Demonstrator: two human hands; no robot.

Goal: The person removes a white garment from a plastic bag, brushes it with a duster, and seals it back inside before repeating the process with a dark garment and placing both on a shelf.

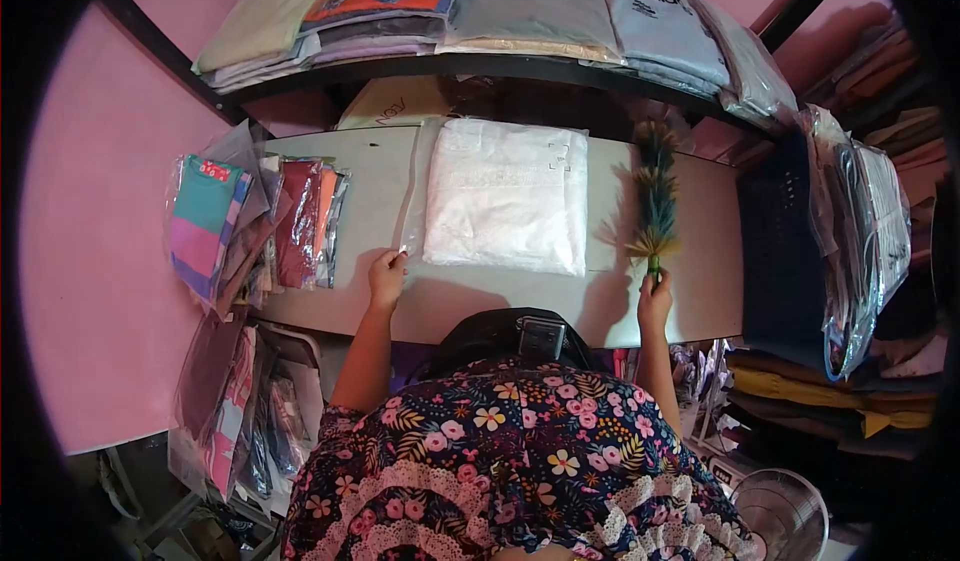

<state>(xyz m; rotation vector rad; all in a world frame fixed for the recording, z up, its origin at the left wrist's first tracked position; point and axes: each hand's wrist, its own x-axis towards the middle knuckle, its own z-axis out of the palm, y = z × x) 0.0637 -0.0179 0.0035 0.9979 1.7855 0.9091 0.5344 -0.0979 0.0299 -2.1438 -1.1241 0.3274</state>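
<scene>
A white folded garment (508, 196) in a clear plastic bag lies flat in the middle of the table (560, 306). The bag's clear flap (416, 196) sticks out on its left side, and my left hand (386, 276) pinches the lower corner of that flap. On the other side, my right hand (655, 299) is wrapped round the green handle of a feather duster (656, 191). Its dark green and yellowish plumes point away from me, apart from the bagged garment.
A shelf (480, 66) with bagged folded clothes spans the back, above the table. Bagged clothes (205, 226) stand at the left edge. A dark blue basket (785, 231) with packed garments (865, 241) borders the right. A fan (785, 516) stands at lower right.
</scene>
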